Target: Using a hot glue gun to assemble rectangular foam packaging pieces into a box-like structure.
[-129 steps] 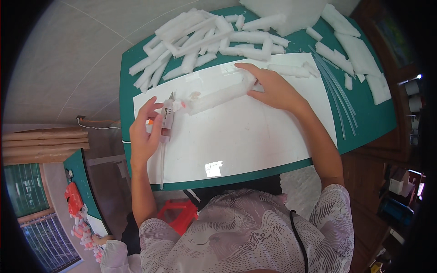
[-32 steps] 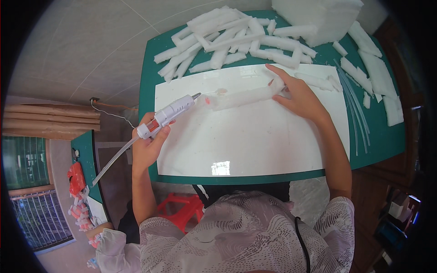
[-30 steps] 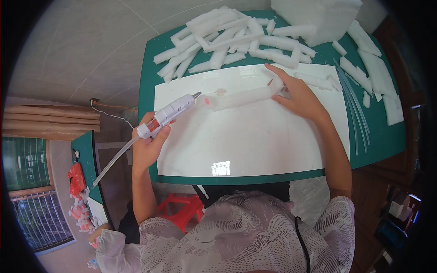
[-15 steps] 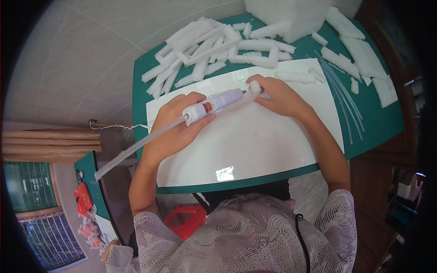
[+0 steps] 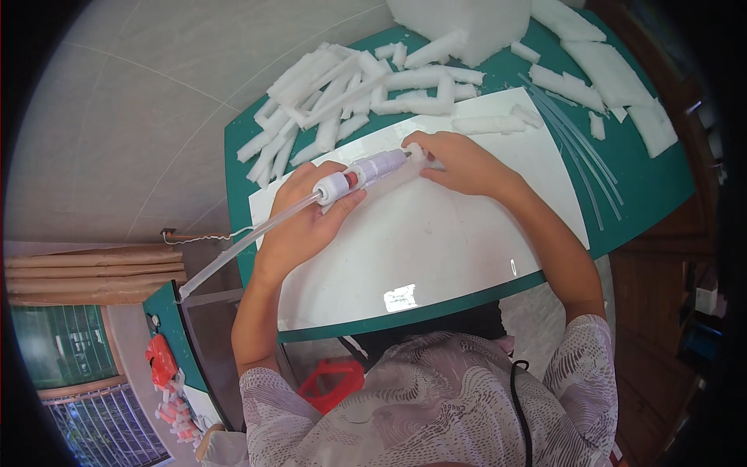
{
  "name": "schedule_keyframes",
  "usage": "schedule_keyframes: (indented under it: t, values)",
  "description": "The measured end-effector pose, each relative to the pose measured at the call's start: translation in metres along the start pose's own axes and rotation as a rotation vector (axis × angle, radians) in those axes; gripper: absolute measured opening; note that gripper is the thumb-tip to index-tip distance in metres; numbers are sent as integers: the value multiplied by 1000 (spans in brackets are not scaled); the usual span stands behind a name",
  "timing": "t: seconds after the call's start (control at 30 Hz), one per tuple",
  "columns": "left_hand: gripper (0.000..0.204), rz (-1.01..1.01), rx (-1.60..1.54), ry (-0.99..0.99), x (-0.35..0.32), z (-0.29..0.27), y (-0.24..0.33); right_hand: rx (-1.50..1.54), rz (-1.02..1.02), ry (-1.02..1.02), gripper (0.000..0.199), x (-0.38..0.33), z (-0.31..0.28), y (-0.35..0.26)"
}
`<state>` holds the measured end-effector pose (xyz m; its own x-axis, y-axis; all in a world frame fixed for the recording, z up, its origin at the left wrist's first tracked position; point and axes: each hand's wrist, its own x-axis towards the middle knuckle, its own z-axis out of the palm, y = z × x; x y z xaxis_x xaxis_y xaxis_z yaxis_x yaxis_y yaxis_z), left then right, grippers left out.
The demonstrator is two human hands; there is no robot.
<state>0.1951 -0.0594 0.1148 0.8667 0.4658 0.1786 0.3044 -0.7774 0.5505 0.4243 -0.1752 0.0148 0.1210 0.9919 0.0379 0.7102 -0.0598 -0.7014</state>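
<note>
My left hand (image 5: 305, 220) grips a white tube-shaped applicator (image 5: 366, 171) with a red band and a long clear stick trailing off to the lower left. Its front end points right, into a white foam piece (image 5: 418, 153) that my right hand (image 5: 459, 161) pins down on the glossy white board (image 5: 436, 241). Both hands meet near the middle of the board's far half. The foam piece is mostly hidden under my right fingers.
The board lies on a green table (image 5: 654, 183). Several white foam strips (image 5: 327, 101) are heaped at the far left, a big foam block (image 5: 475, 27) at the back, more slabs (image 5: 615, 78) at the right. Thin clear rods (image 5: 576, 148) lie right of the board. A red stool (image 5: 331, 385) stands below.
My left hand has carried the applicator from the board's left edge in toward the centre, bringing its tip up to the foam piece under my right hand. The view shifted slightly.
</note>
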Motion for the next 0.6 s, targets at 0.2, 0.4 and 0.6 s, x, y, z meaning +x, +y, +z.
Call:
schedule_keyframes:
  t: [0.2,0.4,0.6]
  values:
    - [22,1,5,5,0,1,-2,-5,-11,13,45,1,1,1]
    - [22,5,13,-24,2,0,-2,-1,-28,16,45,1,0,0]
    - [22,9,30,-9,1,1,-6,-5,-1,0,45,1,-1,-1]
